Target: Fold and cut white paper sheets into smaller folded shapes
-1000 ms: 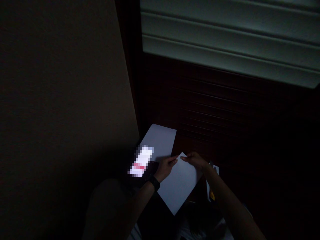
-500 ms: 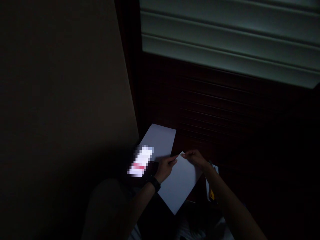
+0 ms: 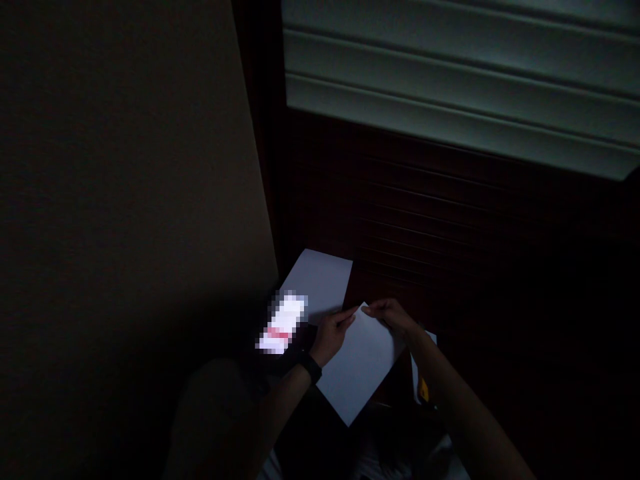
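Observation:
The room is very dark. A white sheet of paper [image 3: 357,370] lies tilted on a dark surface in front of me. My left hand [image 3: 332,335], with a dark watch on its wrist, pinches the sheet's left edge near the far corner. My right hand [image 3: 395,317] rests with curled fingers on that far corner, pressing or gripping the paper. The fingertips of both hands nearly meet at the corner.
A second white sheet [image 3: 320,283] lies farther back on the left. A lit phone screen [image 3: 283,323] glows beside my left hand. A small yellow item [image 3: 424,390] and another paper edge show by my right forearm. A wall stands left, window blinds [image 3: 450,87] above.
My right hand has crept slightly left and up along the far corner of the sheet. The left hand and the paper stay nearly still.

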`<state>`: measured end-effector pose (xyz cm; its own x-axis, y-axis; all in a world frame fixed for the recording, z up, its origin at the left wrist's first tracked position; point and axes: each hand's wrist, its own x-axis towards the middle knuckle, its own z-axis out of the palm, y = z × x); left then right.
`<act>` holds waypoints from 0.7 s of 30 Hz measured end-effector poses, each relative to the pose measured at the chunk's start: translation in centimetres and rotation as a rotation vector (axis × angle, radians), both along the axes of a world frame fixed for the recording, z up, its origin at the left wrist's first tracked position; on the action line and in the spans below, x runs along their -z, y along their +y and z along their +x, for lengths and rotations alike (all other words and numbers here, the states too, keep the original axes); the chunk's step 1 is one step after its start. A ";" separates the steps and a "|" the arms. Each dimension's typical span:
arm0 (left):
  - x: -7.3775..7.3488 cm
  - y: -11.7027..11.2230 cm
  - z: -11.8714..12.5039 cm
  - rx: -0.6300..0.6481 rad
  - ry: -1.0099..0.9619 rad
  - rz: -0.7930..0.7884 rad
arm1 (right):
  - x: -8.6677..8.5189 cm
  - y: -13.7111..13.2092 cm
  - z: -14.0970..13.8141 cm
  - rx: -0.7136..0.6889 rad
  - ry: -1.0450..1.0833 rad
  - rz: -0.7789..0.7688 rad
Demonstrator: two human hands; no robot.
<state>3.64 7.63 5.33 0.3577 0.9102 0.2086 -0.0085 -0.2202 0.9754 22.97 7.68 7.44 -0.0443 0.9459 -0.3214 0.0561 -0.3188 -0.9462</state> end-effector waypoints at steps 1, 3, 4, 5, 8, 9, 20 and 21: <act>0.0 0.0 0.0 0.001 0.004 0.000 | 0.0 0.0 0.0 0.007 0.006 -0.001; 0.0 0.0 0.0 -0.003 0.011 -0.001 | 0.2 0.1 -0.2 0.020 0.021 0.003; 0.1 0.0 0.0 -0.003 0.012 0.000 | 0.2 0.1 -0.3 0.027 0.029 0.008; 0.3 0.0 0.0 -0.002 0.014 0.001 | 0.3 0.1 -0.4 0.035 0.037 0.016; 0.9 0.2 -0.1 0.008 0.021 0.005 | 0.2 0.1 -0.8 0.052 0.062 0.047; 1.1 0.2 -0.1 0.010 0.024 0.006 | 0.1 0.0 -0.9 0.047 0.075 0.058; 2.0 0.5 -0.3 0.024 0.061 0.001 | 0.7 0.1 -0.6 -0.019 -0.012 0.096; 2.0 0.5 -0.3 0.027 0.066 -0.004 | 0.6 0.1 -0.6 -0.024 -0.012 0.098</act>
